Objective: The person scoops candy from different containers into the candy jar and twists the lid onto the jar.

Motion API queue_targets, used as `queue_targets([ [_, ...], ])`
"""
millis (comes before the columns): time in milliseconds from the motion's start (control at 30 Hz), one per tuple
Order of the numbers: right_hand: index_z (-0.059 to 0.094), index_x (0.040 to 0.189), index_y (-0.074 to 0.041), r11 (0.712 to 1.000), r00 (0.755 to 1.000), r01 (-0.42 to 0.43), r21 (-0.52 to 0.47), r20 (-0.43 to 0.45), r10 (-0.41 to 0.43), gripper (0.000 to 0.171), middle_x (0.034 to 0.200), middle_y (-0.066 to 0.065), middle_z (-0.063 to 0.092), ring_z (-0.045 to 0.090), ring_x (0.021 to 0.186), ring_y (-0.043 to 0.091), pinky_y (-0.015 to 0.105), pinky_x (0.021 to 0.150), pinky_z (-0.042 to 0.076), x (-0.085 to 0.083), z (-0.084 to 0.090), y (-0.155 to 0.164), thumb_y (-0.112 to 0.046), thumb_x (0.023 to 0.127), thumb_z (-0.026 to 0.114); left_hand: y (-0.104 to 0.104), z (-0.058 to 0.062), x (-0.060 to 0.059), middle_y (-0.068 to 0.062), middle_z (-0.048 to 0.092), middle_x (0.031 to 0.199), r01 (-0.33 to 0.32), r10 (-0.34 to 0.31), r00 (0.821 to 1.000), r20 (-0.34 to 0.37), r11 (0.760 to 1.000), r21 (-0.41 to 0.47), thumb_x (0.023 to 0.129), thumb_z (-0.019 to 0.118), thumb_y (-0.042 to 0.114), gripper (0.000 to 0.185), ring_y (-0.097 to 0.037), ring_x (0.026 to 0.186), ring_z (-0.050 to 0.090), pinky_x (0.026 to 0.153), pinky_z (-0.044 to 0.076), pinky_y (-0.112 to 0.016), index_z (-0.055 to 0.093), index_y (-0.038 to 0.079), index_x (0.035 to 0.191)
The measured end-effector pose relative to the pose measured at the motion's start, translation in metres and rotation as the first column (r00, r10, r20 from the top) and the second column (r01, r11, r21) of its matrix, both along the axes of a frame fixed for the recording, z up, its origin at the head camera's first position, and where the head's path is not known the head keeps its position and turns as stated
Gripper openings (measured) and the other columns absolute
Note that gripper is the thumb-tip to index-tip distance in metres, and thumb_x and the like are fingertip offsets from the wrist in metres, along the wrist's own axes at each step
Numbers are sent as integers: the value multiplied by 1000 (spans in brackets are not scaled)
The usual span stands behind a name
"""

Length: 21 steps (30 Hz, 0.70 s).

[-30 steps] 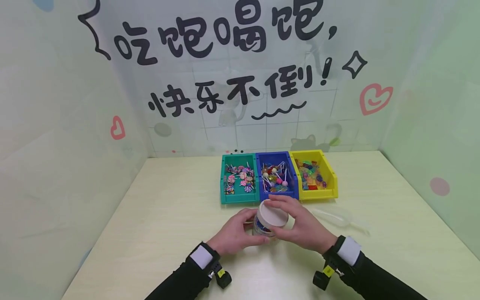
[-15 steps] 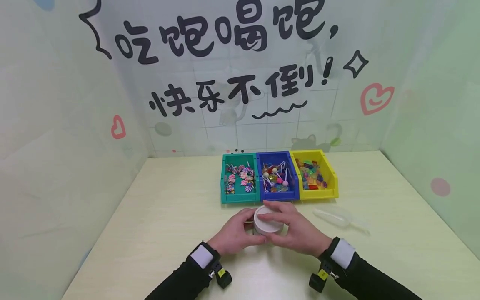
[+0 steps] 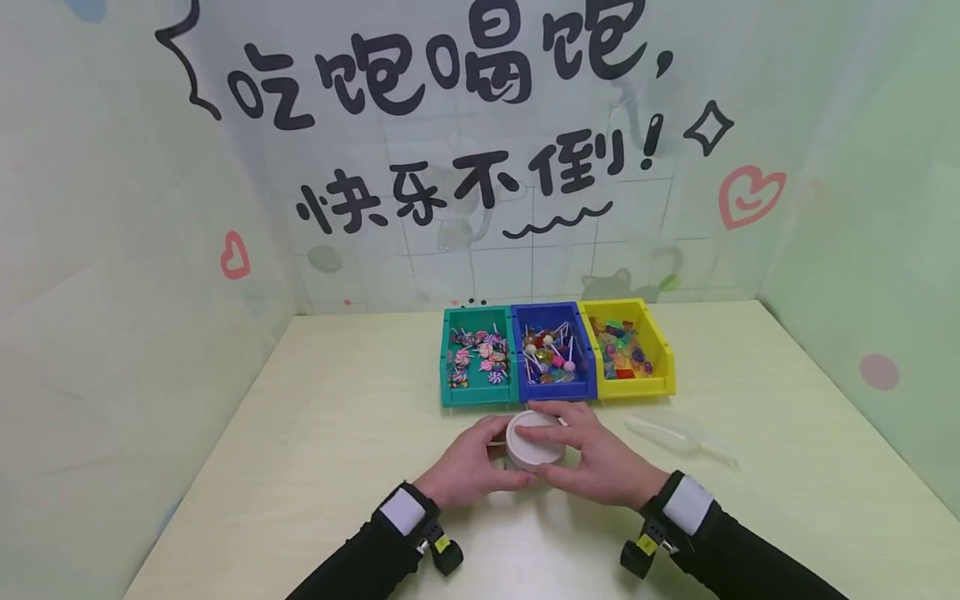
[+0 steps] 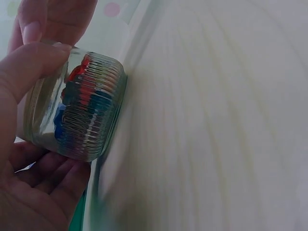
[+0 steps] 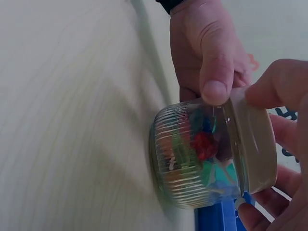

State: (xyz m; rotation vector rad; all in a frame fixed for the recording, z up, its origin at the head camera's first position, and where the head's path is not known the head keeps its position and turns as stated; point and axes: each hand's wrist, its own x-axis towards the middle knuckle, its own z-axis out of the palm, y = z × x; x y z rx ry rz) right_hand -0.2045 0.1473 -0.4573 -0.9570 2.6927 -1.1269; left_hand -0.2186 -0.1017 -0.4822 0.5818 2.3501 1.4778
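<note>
A ribbed glass jar (image 5: 180, 156) stands on the table in front of the bins, with red, blue and green pieces showing through its wall. Its white lid (image 3: 534, 442) sits level on the mouth. My left hand (image 3: 474, 468) grips the jar's side, thumb along the near wall and fingers behind. My right hand (image 3: 600, 458) holds the lid by its rim, thumb at the near edge and fingers across the top and far side. In the left wrist view the glass jar (image 4: 89, 108) rests with its base on the table.
Behind the jar stand a green bin (image 3: 480, 398) of lollipop-shaped pieces, a blue bin (image 3: 558, 392) of stick candies and a yellow bin (image 3: 639, 387) of coloured gummy-like pieces. A clear plastic scoop (image 3: 678, 435) lies on the table (image 3: 337, 400) to the right.
The lid was tilted over the jar with coloured contents visible below it; now it lies flat on top. My right hand moved slightly left and down with it. My left hand kept its place.
</note>
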Motion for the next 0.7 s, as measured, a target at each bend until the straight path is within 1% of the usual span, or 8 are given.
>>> queue_targets([
  [133, 74, 144, -34, 999, 999, 46, -1, -28, -46, 49, 154, 5, 56, 44, 142, 31, 46, 107, 55, -1, -1, -3, -33, 96, 86, -1, 0, 0, -8, 59, 152, -4, 4, 1000, 9, 1000, 2, 92, 91, 23, 77, -29, 140, 61, 122, 52, -48, 55, 14, 159],
  [233, 76, 138, -35, 994, 994, 107, -9, -39, -107, 48, 137, 1, 56, 46, 132, 25, 35, 97, 54, 1, -2, -7, -37, 93, 90, -2, 0, 0, -8, 60, 149, -5, 5, 1000, 8, 1000, 4, 92, 91, 22, 77, -29, 139, 61, 122, 52, -48, 54, 12, 160],
  [300, 77, 133, -36, 988, 987, 155, -15, -40, -156, 48, 124, -2, 53, 46, 124, 20, 31, 91, 50, 1, -3, -10, -43, 89, 93, -2, 1, 1, -8, 60, 148, -5, 5, 1000, 7, 1000, 4, 92, 91, 21, 78, -29, 139, 61, 123, 51, -48, 54, 11, 160],
  [400, 76, 124, -34, 975, 972, 223, -14, -68, -223, 50, 108, -3, 46, 43, 110, 16, 31, 84, 42, 2, -5, -17, -50, 82, 96, -1, 2, 1, -7, 60, 149, -10, 10, 1000, 15, 1000, -7, 92, 92, 20, 79, -30, 141, 60, 123, 51, -48, 53, 11, 160],
  [467, 75, 118, -32, 967, 958, 255, 7, -136, -252, 52, 102, -3, 44, 42, 104, 15, 31, 81, 38, 3, -6, -20, -55, 78, 97, -1, 2, 1, -7, 59, 150, -13, 14, 1000, 19, 1000, -17, 92, 92, 21, 79, -31, 142, 60, 123, 51, -48, 53, 11, 160],
  [567, 72, 113, -27, 955, 925, 288, 64, -278, -260, 57, 99, -2, 45, 42, 98, 15, 30, 78, 35, 3, -8, -24, -62, 75, 95, -1, 2, 2, -7, 59, 153, -17, 17, 1000, 22, 1000, -27, 92, 92, 21, 79, -31, 143, 60, 122, 51, -48, 53, 12, 160],
  [633, 72, 114, -26, 949, 905, 299, 94, -344, -251, 59, 101, -1, 49, 44, 97, 14, 28, 79, 37, 5, -8, -23, -67, 76, 92, -1, 2, 1, -7, 59, 153, -12, 12, 1000, 16, 1000, -22, 92, 92, 22, 78, -31, 143, 60, 122, 51, -47, 54, 12, 160],
  [700, 73, 117, -27, 950, 903, 294, 108, -358, -238, 61, 106, -1, 52, 47, 100, 15, 29, 81, 43, 7, -7, -21, -71, 79, 88, -1, 1, 1, -6, 60, 151, -5, 5, 1000, 11, 1000, -17, 92, 92, 22, 77, -30, 143, 60, 122, 52, -46, 55, 13, 159],
])
